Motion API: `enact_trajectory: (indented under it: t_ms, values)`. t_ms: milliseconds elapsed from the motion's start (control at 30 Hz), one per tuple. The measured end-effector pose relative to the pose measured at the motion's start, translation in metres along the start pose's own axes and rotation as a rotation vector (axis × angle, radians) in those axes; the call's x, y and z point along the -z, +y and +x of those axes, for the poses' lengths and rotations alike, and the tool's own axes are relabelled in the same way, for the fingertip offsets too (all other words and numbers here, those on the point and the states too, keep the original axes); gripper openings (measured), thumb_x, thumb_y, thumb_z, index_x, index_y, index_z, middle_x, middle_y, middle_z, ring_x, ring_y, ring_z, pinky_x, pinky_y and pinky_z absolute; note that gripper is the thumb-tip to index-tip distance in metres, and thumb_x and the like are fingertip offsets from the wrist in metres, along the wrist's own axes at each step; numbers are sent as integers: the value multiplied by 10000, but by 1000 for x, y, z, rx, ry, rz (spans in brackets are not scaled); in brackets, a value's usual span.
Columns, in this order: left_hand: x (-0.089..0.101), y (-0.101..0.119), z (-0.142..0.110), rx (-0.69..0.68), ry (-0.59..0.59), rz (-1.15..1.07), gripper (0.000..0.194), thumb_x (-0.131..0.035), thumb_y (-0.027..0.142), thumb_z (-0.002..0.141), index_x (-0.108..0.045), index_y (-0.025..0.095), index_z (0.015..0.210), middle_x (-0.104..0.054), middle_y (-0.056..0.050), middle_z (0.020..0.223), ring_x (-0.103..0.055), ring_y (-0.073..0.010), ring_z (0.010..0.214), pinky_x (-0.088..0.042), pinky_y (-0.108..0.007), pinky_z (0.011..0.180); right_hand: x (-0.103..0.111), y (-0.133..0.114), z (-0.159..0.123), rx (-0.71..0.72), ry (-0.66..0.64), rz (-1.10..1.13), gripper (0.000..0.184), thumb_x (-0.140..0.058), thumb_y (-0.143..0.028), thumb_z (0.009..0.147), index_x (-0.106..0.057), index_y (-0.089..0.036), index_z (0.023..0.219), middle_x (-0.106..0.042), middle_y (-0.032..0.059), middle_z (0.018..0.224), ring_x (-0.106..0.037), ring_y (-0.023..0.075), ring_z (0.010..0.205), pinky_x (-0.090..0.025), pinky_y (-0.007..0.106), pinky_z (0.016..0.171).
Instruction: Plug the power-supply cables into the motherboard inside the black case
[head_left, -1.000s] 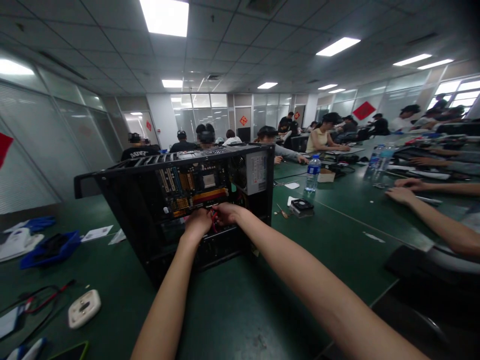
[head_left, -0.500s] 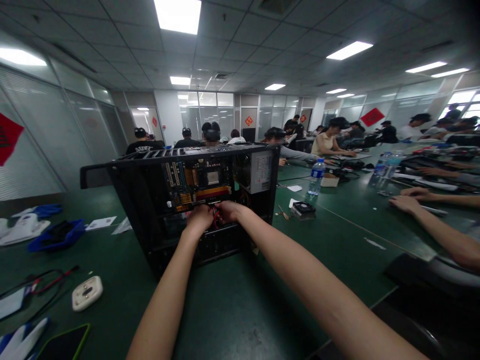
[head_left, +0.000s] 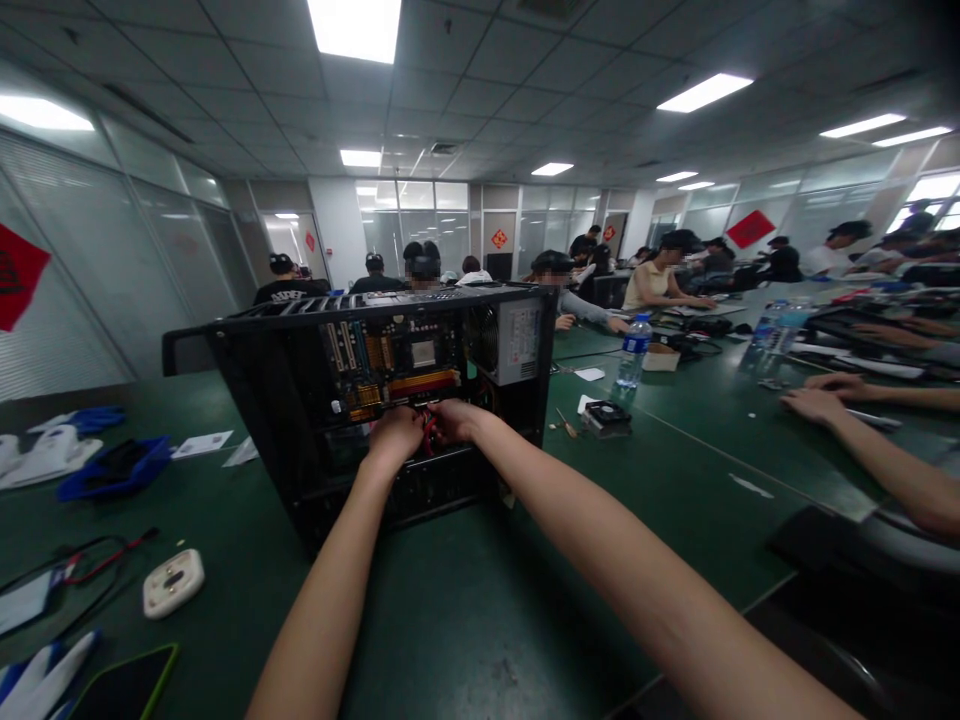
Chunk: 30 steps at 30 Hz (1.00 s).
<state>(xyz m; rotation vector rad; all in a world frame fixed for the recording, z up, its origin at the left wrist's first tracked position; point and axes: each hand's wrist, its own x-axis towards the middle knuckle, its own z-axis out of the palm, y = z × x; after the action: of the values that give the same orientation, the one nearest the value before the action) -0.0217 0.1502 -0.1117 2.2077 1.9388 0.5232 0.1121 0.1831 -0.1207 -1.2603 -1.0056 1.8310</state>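
Observation:
A black computer case point(head_left: 247, 400) stands on the green table with its side facing me uncovered. Inside, a motherboard point(head_left: 405, 345) with white, orange and red slots shows behind my hands, and a grey power supply point(head_left: 523, 342) sits at the upper right. Both hands reach into the lower part of the case, close together. My left hand point(head_left: 397, 432) is closed, its fingertips hidden behind its back. My right hand point(head_left: 454, 422) pinches a bundle of thin red and dark cables point(head_left: 430, 432) just beside it. The cables' ends are out of sight.
To the right lie a cooling fan point(head_left: 606, 417), a screwdriver point(head_left: 567, 424) and a water bottle point(head_left: 634, 352). On the left are a blue tray point(head_left: 114, 470), a cream square object point(head_left: 173, 583), loose cables and a phone point(head_left: 124, 688). A co-worker's hands point(head_left: 817, 400) rest at the far right.
The view has swung slightly left, shifting the scene to the right in the picture. Both hands stay at the same place in the case, with the cables still between them.

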Motion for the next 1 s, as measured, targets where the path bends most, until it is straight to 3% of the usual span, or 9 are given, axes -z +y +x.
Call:
enact_trajectory:
  t_ms: [367, 567, 700, 767, 833, 900, 1000]
  values:
    - [1, 2, -1, 12, -1, 12, 357, -459, 407, 944, -744, 197, 987, -748, -150, 1065, -701, -275, 953, -489, -321, 751, 2, 0, 11, 32, 29, -121, 327, -356, -231, 1054, -475, -178, 754, -462, -52, 524, -433, 87, 416, -404, 186, 453]
    - [0, 5, -2, 1, 4, 22, 356, -461, 382, 948, -739, 167, 1004, -742, -172, 1074, -702, -279, 977, -494, -322, 779, 2, -8, 0, 70, 55, -323, 329, -365, -248, 1057, -498, -168, 767, -495, -39, 535, -453, 89, 426, -380, 185, 453]
    - [0, 5, -3, 2, 6, 23, 332, -456, 342, 943, -743, 175, 964, -747, -171, 1054, -705, -294, 979, -496, -339, 782, 6, -2, -21, 146, 147, -557, 446, -313, -324, 1063, -538, -165, 712, -559, 33, 550, -493, 137, 458, -418, 259, 505]
    - [-1, 4, -4, 5, 13, 21, 330, -458, 346, 944, -742, 180, 969, -747, -166, 1061, -704, -290, 988, -496, -332, 781, 9, 9, -37, 265, 209, -677, 461, -383, -382, 1043, -567, -166, 679, -636, 100, 660, -618, 204, 644, -457, 295, 618]
    - [-2, 5, -5, 20, 18, 20, 344, -458, 367, 950, -739, 174, 988, -746, -170, 1069, -704, -282, 987, -498, -321, 773, 12, 23, -53, 421, 270, -808, 381, -514, -401, 992, -632, -168, 714, -704, 146, 875, -656, 273, 952, -454, 312, 800]
    - [-2, 7, -6, 40, 14, 30, 363, -449, 382, 958, -739, 168, 1001, -745, -176, 1073, -705, -278, 982, -501, -317, 768, 14, 37, -65, 608, 431, -1260, 477, -428, -489, 1003, -720, -161, 816, -722, 190, 928, -672, 340, 972, -450, 381, 829]
    - [-1, 11, -7, 34, 13, 53, 373, -433, 373, 966, -744, 170, 999, -748, -168, 1065, -707, -273, 975, -503, -311, 761, 12, 48, -73, 603, 537, -1564, 609, -294, -502, 1026, -771, -135, 931, -727, 228, 929, -703, 357, 890, -464, 418, 780]
